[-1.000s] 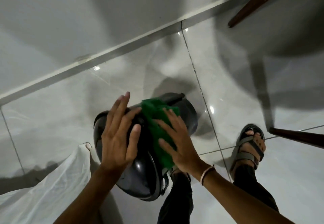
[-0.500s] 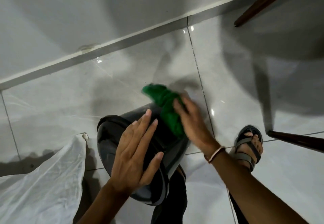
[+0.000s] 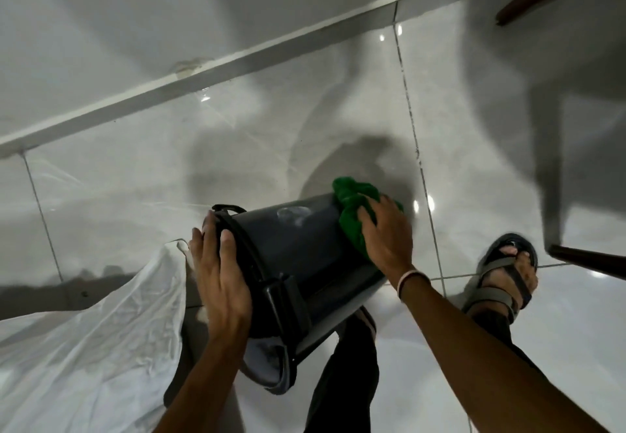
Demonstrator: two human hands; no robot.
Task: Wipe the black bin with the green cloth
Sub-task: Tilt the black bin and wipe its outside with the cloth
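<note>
At the bottom of the frame two bare forearms reach up into the picture. The left hand (image 3: 220, 283) lies at the lower centre, with its palm pressed flat on the rim end of the black bin (image 3: 298, 263) and its fingers spread; it is open and braces the bin, it does not close around anything. Half a second ago this hand lay more on the bin's side wall, and now it sits on the rim, near the small handle at the top edge.

The black bin is in the centre of the frame, tipped on its side above the floor (image 3: 169, 175), its open end toward the lower left and its base toward the upper right. Before, more of its mouth faced the camera; now the side wall is turned up and shows a pale smear.

The right hand (image 3: 386, 239), right of centre, has a light band at the wrist. It presses the green cloth (image 3: 352, 209) on the bin's wall near the base, fingers curled over the bunched cloth. The cloth has come down a little from where it stood above the bin.

At the lower left lies a white plastic sheet (image 3: 84, 348), beside the bin. At the right, a foot in a grey sandal (image 3: 501, 276) stands on the glossy tiles, near a dark wooden leg (image 3: 589, 259). Farther up, a pale baseboard (image 3: 203, 76) crosses the frame slantwise under the wall.
</note>
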